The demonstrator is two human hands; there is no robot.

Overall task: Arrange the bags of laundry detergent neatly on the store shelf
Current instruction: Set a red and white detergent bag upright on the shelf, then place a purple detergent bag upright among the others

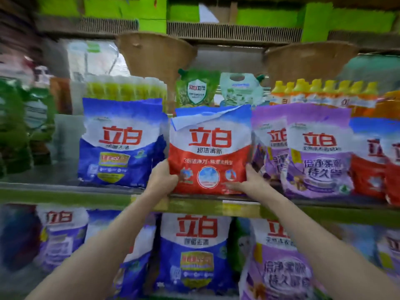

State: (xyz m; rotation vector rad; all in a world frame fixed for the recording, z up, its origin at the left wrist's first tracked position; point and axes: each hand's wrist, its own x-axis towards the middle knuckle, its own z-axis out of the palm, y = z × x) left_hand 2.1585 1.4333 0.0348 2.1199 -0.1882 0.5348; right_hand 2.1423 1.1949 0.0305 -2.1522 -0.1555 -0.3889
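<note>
Red bag (208,152) gripped by left hand (161,180), right hand (249,182).

The left edge is smeared with motion blur, so the green packs (13,126) there cannot be read, and the red bags (376,161) at the far right are cut off by the frame. The left hand (161,180) and right hand (249,184) cover the red bag's (210,152) lower corners, with most fingers hidden behind it. The pouches (218,89) behind are half hidden, their print too small to read, and the lower bags (194,254) are blurred and cropped below.
</note>
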